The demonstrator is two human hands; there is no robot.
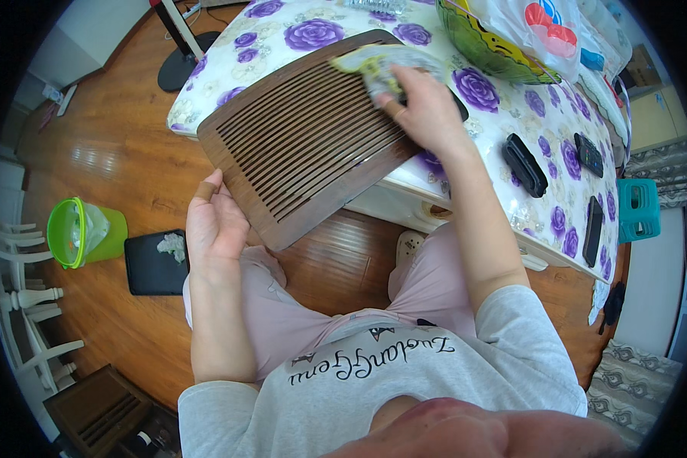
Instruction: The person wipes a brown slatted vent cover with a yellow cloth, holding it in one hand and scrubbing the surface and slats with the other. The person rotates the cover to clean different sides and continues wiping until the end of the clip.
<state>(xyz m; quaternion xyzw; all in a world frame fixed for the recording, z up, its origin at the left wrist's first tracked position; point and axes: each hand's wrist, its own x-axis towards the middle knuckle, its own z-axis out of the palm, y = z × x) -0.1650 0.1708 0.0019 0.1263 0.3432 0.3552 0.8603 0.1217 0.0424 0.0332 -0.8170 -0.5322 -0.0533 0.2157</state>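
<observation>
A dark brown slatted wooden board (pixel 309 137) lies tilted over the near left edge of a table (pixel 320 34) with a purple-rose tablecloth. My left hand (pixel 217 220) supports the board's lower left edge, with the thumb at its rim and the other fingers partly hidden. My right hand (pixel 423 109) grips a crumpled grey and yellow cloth (pixel 386 68) and presses it on the board's upper right part. The cloth covers some of the slats there. A black corner, perhaps of something under the board, shows just right of my right wrist.
A green glass bowl (pixel 475 51) and a plastic bag (pixel 544 34) stand at the back. On the right lie a black case (pixel 525 166), a remote control (pixel 588 154) and a black phone-like object (pixel 592 232). A green bin (pixel 86 232), black tray (pixel 151 269) and teal stool (pixel 638 209) are around.
</observation>
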